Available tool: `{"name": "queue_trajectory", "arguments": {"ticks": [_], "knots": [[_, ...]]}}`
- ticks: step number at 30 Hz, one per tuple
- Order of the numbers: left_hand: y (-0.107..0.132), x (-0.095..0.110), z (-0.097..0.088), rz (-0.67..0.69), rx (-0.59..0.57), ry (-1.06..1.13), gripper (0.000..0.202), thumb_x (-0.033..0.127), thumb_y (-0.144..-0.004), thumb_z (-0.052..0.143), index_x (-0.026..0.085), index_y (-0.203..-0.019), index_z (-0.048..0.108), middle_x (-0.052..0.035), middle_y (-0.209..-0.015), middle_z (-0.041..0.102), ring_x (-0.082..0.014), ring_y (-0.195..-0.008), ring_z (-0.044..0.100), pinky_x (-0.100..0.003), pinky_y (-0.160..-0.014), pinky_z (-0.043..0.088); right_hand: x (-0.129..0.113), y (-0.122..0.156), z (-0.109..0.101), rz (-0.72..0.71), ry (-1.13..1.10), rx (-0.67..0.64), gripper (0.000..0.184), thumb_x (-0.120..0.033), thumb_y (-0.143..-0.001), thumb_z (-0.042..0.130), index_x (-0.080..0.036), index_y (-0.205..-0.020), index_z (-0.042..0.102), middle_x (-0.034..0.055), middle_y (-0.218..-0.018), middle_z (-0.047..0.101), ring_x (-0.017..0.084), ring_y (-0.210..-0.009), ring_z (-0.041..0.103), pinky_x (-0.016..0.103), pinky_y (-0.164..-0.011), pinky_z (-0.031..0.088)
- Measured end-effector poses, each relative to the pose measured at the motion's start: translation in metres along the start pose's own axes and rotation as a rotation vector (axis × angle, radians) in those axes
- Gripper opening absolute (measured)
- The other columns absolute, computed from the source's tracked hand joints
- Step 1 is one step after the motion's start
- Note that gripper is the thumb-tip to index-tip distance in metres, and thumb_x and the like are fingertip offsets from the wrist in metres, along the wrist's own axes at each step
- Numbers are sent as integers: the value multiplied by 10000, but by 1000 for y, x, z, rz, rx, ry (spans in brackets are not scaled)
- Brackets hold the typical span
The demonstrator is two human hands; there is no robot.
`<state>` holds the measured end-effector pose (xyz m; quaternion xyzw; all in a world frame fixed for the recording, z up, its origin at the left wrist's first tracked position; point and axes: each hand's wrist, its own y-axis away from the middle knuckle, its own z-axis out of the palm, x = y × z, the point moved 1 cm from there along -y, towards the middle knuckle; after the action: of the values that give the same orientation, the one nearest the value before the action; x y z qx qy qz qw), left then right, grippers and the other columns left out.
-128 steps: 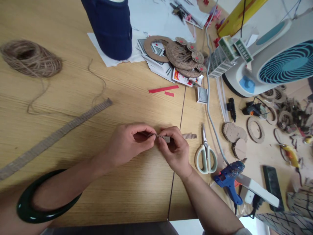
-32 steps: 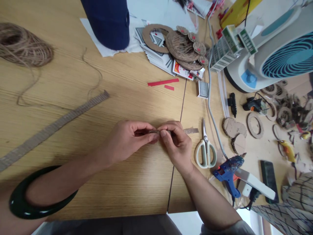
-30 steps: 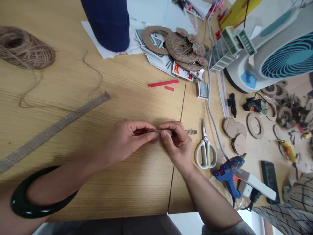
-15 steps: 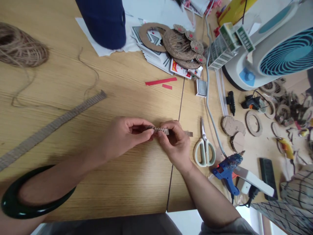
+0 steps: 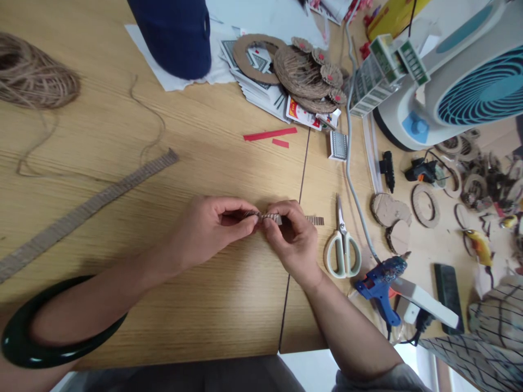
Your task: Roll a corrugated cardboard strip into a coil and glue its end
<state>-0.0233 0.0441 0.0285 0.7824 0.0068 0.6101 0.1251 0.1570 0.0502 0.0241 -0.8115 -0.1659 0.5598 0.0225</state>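
My left hand (image 5: 212,228) and my right hand (image 5: 292,239) meet over the middle of the wooden table (image 5: 229,305). Both pinch a short strip of corrugated cardboard (image 5: 267,216) between thumb and fingertips, each at one end. The strip is partly hidden by the fingers. A dark green bangle (image 5: 49,332) sits on my left forearm. Another small corrugated piece (image 5: 315,220) lies on the table just right of my right hand. White-handled scissors (image 5: 343,247) lie further right.
A long corrugated cardboard strip (image 5: 90,204) lies at the left, a ball of jute twine (image 5: 32,81) at the far left. A blue glue gun (image 5: 382,286), cardboard discs (image 5: 392,218), a fan (image 5: 466,81), a blue container (image 5: 175,32) and stacked cards with twine coasters (image 5: 302,81) crowd the right and back.
My hands have stayed in place, working the small strip between the fingertips; its pale end shows again beside my right thumb. The view shifted slightly.
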Motion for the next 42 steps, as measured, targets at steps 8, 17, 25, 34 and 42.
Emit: {"name": "queue_trajectory", "arguments": {"ticks": [8, 17, 25, 34, 42], "knots": [[2, -4, 3, 29, 17, 2, 193, 380, -847, 698, 229, -923, 791, -15, -898, 808, -186, -789, 745, -277, -743, 612, -1, 3, 3, 24, 37, 34, 104, -182, -879, 661, -237, -807, 608, 12, -803, 647, 190, -847, 607, 372, -793, 511], [6, 0, 7, 53, 20, 37, 174, 355, -882, 690, 230, -951, 791, -10, -910, 805, -171, -805, 741, -244, -735, 604, -5, 6, 8, 92, -32, 121, 160, -183, -861, 657, -232, -743, 561, 8, -775, 609, 190, -850, 624, 387, -823, 525], [11, 4, 8, 116, 67, -12, 148, 320, -888, 685, 233, -955, 785, -4, -907, 805, -162, -801, 744, -240, -745, 599, -4, 8, 8, 109, -60, 128, 162, -192, -863, 650, -234, -744, 548, 1, -773, 591, 176, -819, 610, 399, -866, 540], [8, 13, 4, 268, 50, -138, 147, 242, -891, 642, 264, -917, 784, 11, -944, 811, -156, -826, 740, -237, -761, 590, -6, 9, 8, 104, -47, 131, 167, -187, -866, 649, -240, -748, 544, 7, -790, 599, 188, -863, 626, 411, -892, 539], [2, 11, 0, 251, -30, -53, 101, 227, -842, 686, 229, -876, 781, 7, -874, 794, -134, -783, 720, -198, -729, 569, -8, 11, 6, 160, -34, 128, 90, -208, -853, 653, -232, -870, 567, 32, -886, 618, 189, -855, 614, 373, -796, 526]]}}
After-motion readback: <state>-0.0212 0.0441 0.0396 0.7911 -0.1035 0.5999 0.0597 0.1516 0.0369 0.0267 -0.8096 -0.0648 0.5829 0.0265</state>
